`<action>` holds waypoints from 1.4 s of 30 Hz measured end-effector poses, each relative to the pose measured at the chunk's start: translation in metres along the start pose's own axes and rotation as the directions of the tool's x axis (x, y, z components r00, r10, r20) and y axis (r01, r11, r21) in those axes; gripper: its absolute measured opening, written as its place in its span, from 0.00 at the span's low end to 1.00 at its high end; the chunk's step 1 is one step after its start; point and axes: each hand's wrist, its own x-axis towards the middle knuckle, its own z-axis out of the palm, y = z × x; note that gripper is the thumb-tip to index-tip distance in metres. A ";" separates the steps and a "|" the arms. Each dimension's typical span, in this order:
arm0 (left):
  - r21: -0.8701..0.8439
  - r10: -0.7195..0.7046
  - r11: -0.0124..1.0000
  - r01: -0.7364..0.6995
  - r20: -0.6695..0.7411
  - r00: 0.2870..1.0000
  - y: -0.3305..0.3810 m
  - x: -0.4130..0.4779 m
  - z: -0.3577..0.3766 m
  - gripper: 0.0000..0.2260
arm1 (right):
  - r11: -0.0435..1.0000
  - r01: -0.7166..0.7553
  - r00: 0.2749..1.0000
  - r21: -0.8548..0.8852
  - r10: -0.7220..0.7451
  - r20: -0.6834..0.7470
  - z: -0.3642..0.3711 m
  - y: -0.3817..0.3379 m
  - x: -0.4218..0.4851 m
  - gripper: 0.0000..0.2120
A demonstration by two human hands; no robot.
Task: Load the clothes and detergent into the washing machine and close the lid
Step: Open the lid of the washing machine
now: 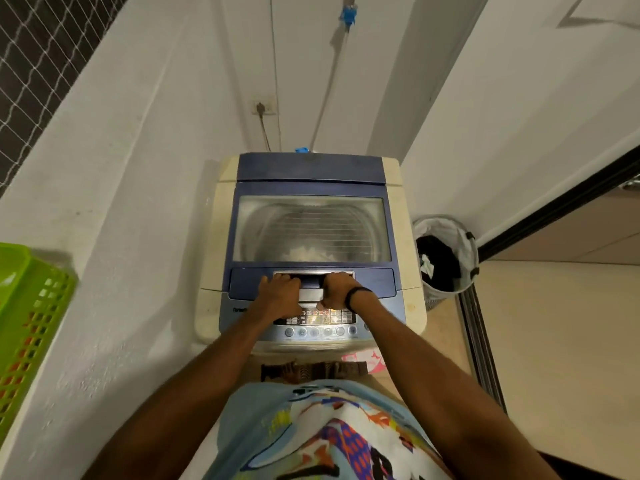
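A top-loading washing machine (pixel 221 258) with a blue lid (pixel 311 168) stands against the back wall. The lid lies flat and shut. Through its clear window (pixel 311 226) I see the steel drum and a pale heap of clothes (pixel 304 253) at the bottom. Both my hands are at the lid's front handle recess (pixel 313 278). My left hand (pixel 280 296) has its fingers curled into the recess. My right hand (pixel 334 289), with a black band on the wrist, grips the recess beside it. Below them lies the control panel (pixel 318 323). No detergent container is in view.
A mesh laundry basket (pixel 446 258) with dark clothes stands to the right of the machine. A green plastic basket (pixel 27 327) sits on the left ledge. A plug and cable (pixel 261 112) and a hose (pixel 329 84) run down the back wall. A sliding-door track (pixel 481 348) is on the right.
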 end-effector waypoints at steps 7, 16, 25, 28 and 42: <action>0.001 -0.057 0.998 0.057 -0.115 0.992 0.007 -0.019 -0.006 0.27 | 0.989 0.116 0.993 -0.094 -0.118 -0.011 -0.022 -0.009 -0.016 0.15; -0.170 -0.091 0.984 -0.055 -0.740 0.666 0.006 -0.038 -0.105 0.21 | 0.947 0.320 0.854 -0.018 -0.296 -0.428 -0.146 0.001 -0.060 0.12; -0.171 -0.181 0.983 0.059 -0.950 0.254 -0.007 0.035 -0.194 0.24 | 0.998 0.051 0.379 -0.038 -0.055 -0.924 -0.211 -0.008 -0.016 0.24; -0.198 -0.202 0.979 0.047 -0.974 0.102 -0.012 0.068 -0.220 0.21 | 0.998 0.058 0.272 0.038 0.020 -0.962 -0.235 -0.015 0.004 0.21; -0.218 -0.219 0.976 -0.022 -0.970 -0.105 -0.040 0.174 -0.307 0.14 | 0.982 0.105 0.090 0.160 0.150 -0.985 -0.335 -0.016 0.104 0.15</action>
